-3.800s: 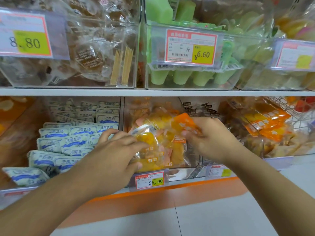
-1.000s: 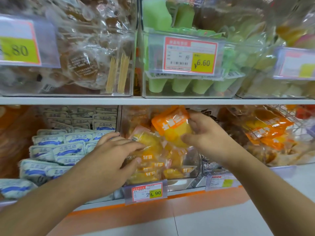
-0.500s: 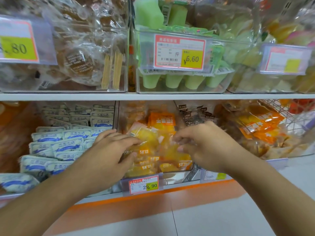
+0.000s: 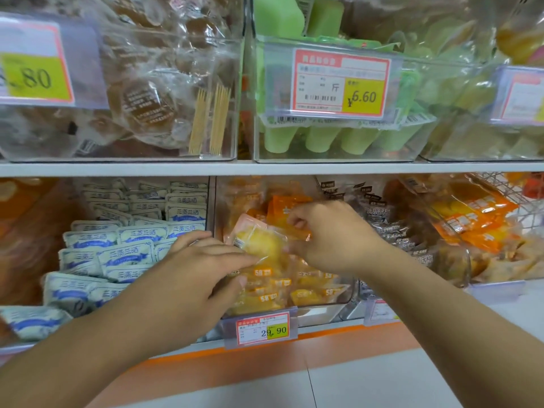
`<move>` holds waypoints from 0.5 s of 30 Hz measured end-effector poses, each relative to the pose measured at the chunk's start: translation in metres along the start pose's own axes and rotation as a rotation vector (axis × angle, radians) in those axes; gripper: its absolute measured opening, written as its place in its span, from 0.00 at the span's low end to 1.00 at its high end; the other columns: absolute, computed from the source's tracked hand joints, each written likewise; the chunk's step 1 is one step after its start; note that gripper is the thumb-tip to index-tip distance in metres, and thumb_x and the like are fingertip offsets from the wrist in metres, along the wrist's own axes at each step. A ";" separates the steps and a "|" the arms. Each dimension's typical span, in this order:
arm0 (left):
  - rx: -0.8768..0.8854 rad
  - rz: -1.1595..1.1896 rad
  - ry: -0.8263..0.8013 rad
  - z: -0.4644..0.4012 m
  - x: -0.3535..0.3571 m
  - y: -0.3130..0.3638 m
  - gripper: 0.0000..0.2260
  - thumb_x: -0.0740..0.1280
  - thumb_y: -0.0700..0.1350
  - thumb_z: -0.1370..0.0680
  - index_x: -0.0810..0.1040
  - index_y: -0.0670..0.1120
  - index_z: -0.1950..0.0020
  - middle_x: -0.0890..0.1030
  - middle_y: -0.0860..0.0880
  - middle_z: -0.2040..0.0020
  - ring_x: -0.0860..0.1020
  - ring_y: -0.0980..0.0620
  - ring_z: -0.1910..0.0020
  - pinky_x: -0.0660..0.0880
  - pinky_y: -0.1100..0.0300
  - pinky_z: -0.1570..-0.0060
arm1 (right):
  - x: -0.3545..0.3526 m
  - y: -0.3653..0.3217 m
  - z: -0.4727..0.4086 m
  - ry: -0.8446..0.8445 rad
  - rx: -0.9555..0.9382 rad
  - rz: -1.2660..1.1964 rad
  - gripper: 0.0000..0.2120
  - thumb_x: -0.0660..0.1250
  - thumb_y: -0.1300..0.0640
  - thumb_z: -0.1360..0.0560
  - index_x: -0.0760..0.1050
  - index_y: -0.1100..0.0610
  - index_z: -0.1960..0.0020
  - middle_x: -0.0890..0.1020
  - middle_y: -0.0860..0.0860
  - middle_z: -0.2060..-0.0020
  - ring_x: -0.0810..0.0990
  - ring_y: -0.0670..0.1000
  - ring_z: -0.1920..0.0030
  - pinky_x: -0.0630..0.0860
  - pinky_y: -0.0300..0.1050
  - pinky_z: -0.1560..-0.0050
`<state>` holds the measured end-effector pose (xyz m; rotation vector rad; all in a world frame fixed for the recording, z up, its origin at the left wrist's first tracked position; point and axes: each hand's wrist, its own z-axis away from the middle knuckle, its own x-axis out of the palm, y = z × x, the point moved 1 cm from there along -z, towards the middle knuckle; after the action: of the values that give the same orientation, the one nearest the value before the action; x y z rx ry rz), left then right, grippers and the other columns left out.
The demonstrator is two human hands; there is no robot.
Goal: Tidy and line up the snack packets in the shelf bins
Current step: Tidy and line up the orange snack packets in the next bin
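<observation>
With the right hand (image 4: pixel 332 237) pinching the yellow snack packet (image 4: pixel 262 245) above the clear middle bin (image 4: pixel 347 293) and the left hand (image 4: pixel 188 272) pressing its near edge, the slick wrapper could slip and topple the stacked packets below.

Left price tag (image 4: pixel 35 61) cut off by edge, digits blurred
</observation>
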<state>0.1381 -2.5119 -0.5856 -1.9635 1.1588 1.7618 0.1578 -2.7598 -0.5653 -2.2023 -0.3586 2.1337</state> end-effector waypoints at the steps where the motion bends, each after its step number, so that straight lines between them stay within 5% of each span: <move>1: -0.003 -0.006 -0.005 0.001 0.000 0.000 0.20 0.54 0.60 0.20 0.77 0.63 0.32 0.79 0.69 0.39 0.72 0.68 0.38 0.46 0.70 0.28 | 0.004 -0.004 -0.005 -0.023 0.009 0.034 0.26 0.75 0.34 0.32 0.79 0.46 0.40 0.84 0.46 0.45 0.81 0.54 0.41 0.75 0.53 0.35; 4: -0.007 -0.015 -0.018 0.002 0.001 -0.003 0.20 0.53 0.61 0.19 0.75 0.64 0.30 0.78 0.71 0.38 0.71 0.69 0.36 0.47 0.68 0.27 | 0.012 -0.013 -0.015 -0.036 0.051 0.092 0.31 0.79 0.31 0.38 0.79 0.45 0.41 0.83 0.47 0.45 0.80 0.54 0.42 0.72 0.52 0.36; 8: -0.014 -0.023 -0.040 0.002 0.001 -0.004 0.20 0.53 0.61 0.19 0.73 0.65 0.29 0.75 0.72 0.35 0.67 0.71 0.33 0.47 0.67 0.26 | 0.012 -0.004 -0.018 0.040 0.140 -0.198 0.16 0.83 0.45 0.36 0.79 0.49 0.60 0.83 0.45 0.60 0.82 0.49 0.53 0.79 0.48 0.50; 15: -0.098 0.012 -0.017 0.000 -0.001 -0.002 0.19 0.58 0.58 0.17 0.68 0.66 0.26 0.66 0.75 0.30 0.62 0.68 0.28 0.49 0.73 0.29 | -0.005 0.004 0.005 0.291 0.189 -0.548 0.14 0.80 0.51 0.29 0.74 0.50 0.60 0.81 0.48 0.64 0.81 0.49 0.61 0.79 0.48 0.59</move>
<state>0.1398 -2.5105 -0.5857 -1.9959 1.0999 1.8711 0.1530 -2.7654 -0.5614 -1.9726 -0.6232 1.4806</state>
